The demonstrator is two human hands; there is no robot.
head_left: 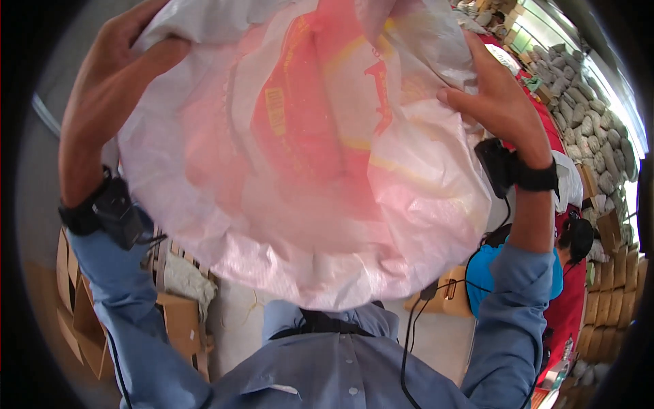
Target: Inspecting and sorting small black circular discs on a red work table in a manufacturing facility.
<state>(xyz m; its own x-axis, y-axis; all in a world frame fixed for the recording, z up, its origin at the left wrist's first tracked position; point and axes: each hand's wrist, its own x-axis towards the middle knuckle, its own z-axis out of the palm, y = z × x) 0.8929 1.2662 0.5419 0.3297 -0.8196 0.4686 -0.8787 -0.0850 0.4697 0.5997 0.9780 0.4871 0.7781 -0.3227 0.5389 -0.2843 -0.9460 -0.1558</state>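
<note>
A big white woven plastic sack (327, 273) with red and yellow print fills the middle of the head view, raised in front of my chest. Its mouth faces me, and the print shows through the thin material inside. At the upper left, my left hand (126, 68) grips the sack's edge, thumb over the rim. My right hand (494, 95) grips the opposite edge at the upper right, thumb pressed on the material. The fingers of both hands are partly hidden behind the sack. Whether anything lies inside the sack, I cannot tell.
Cardboard boxes (180, 327) stand low on the left. On the right, a person in a blue top (482, 269) is beside a long red-covered surface (569, 300). Many grey bundles (586, 126) are piled at the far right, above stacked brown cartons (610, 300). Black cables hang along my arms.
</note>
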